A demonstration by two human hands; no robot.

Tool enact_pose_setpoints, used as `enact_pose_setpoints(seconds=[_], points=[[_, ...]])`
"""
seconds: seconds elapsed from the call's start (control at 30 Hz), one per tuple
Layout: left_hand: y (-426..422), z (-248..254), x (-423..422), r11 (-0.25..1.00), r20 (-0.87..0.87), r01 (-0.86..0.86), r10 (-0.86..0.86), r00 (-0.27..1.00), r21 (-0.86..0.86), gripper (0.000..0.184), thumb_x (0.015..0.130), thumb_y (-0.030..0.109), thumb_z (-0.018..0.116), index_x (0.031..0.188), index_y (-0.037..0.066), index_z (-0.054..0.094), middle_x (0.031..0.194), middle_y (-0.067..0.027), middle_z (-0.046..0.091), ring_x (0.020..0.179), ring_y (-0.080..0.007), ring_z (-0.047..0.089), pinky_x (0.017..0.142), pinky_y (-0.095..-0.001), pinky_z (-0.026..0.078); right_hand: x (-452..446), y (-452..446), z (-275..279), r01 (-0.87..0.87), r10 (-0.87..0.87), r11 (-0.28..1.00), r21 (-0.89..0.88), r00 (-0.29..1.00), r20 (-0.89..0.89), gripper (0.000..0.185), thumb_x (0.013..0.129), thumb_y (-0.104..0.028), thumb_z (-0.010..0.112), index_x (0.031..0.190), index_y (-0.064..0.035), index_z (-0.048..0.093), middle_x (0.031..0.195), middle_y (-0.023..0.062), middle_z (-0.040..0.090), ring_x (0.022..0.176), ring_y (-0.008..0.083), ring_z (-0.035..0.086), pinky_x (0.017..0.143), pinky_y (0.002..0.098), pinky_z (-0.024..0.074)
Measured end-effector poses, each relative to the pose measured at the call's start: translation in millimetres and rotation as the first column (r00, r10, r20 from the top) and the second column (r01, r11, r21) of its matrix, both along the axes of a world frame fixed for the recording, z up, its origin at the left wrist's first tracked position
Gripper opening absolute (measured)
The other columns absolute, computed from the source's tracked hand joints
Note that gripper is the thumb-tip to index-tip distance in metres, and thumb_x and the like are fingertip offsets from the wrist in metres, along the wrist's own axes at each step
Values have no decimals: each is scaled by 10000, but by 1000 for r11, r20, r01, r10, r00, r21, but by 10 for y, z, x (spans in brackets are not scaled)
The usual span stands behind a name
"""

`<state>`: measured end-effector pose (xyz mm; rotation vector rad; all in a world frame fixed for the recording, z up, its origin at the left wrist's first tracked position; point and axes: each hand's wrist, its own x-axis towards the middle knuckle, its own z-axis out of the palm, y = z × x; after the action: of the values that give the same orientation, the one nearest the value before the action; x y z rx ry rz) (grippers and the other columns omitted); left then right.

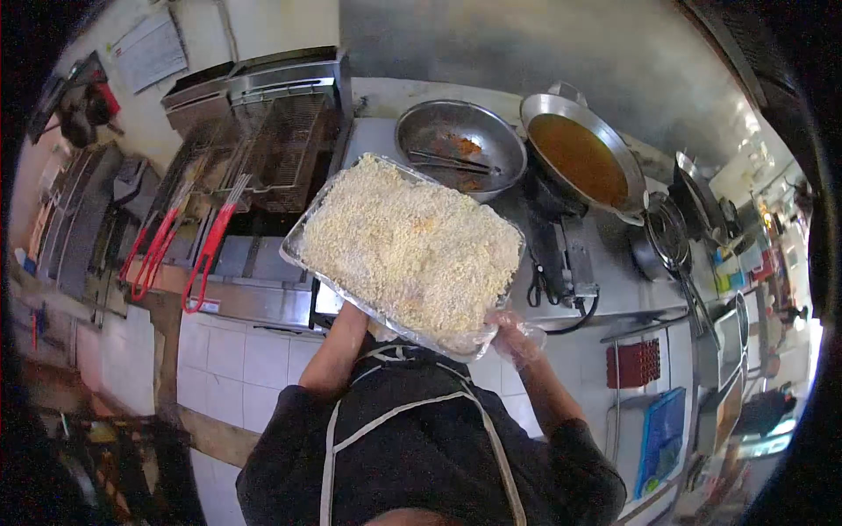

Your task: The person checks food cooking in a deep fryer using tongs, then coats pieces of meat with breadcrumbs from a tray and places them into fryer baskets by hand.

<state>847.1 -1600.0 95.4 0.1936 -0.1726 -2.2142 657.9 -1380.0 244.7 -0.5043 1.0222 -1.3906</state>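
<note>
A metal tray [379, 319] is held up in front of my body, tilted. Pale, coarse breadcrumbs [408, 245] are heaped across it, and clear plastic shows along its edges. My right hand [517, 337], in a clear plastic glove, grips the tray's near right corner. My left hand [353, 319] supports the near left side from below; its fingers are hidden under the tray. Just beyond the tray stands a steel bowl [417, 123] with tongs [456, 163] and orange-brown remnants inside.
A large pan [633, 145] of brown liquid sits at the back right. Fryer baskets with red handles [210, 254] rest in the fryer [342, 74] on the left. On the counter [614, 280] are a black cable and a dark appliance. Below hangs a red crate [633, 364].
</note>
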Motion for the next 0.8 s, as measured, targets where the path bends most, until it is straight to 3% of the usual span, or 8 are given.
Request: enact_pose_setpoints(seconds=[0.2,0.23,0.37,0.47,0.5,0.6,0.77,0.8], points=[[149,-38,-22,995,-4,5,-5,1000,97,618,877,533,286,1295,86,368,1287,-165,414,1176,-296,390,973,-484,311,-186,-5,-64,-100,119,986,132,982,-147,702,767,-192,627,1328,11,256,1245,143,457,1131,243,476,965,373,388],[172,-35,-21,994,-3,6,-5,1000,108,619,877,535,285,1296,86,366,1289,-165,412,1179,-296,388,974,-485,309,-145,-33,-114,-25,33,994,109,997,-68,688,813,-339,607,1334,-25,286,1273,123,444,1158,237,450,964,381,382],[243,-32,-57,991,-6,9,-8,1000,136,625,876,540,282,1302,88,360,1295,-165,406,1188,-299,379,981,-490,301,87,-193,163,226,-223,974,-12,967,125,637,856,-493,487,1324,-85,344,1298,89,438,1151,238,451,969,410,370],[260,-54,-74,990,1,9,-9,1000,142,629,876,543,280,1306,90,355,1301,-165,401,1195,-301,373,985,-493,295,-38,-321,-237,326,-355,927,186,922,155,613,856,-465,504,1310,-77,366,1280,94,454,1150,233,454,972,407,372],[266,-43,-82,990,3,9,-10,1000,138,631,876,545,280,1307,91,353,1302,-165,399,1198,-301,371,987,-494,293,-192,-242,-597,210,-176,975,-71,930,322,585,856,-430,519,1295,-67,385,1267,92,465,1146,230,458,971,400,377],[267,-21,-107,990,6,-2,1,1000,142,635,875,548,278,1311,92,348,1307,-166,394,1205,-303,364,991,-498,287,-133,-298,-486,236,-211,969,-68,942,261,550,855,-391,534,1274,-58,405,1250,86,479,1141,227,461,972,387,377],[276,-13,-142,989,19,-29,27,999,147,643,874,555,275,1318,95,340,1316,-166,386,1217,-306,353,999,-503,277,72,-130,-298,369,-300,926,-83,850,432,409,871,-270,523,1218,-62,457,1185,77,523,1071,228,508,939,373,407],[266,-6,-149,989,21,-33,30,999,145,644,874,556,274,1320,95,339,1318,-166,384,1219,-307,351,1001,-504,275,-51,21,-556,317,-331,944,-96,913,-237,388,874,-252,513,1210,-65,453,1165,73,529,1031,231,523,914,363,424]])
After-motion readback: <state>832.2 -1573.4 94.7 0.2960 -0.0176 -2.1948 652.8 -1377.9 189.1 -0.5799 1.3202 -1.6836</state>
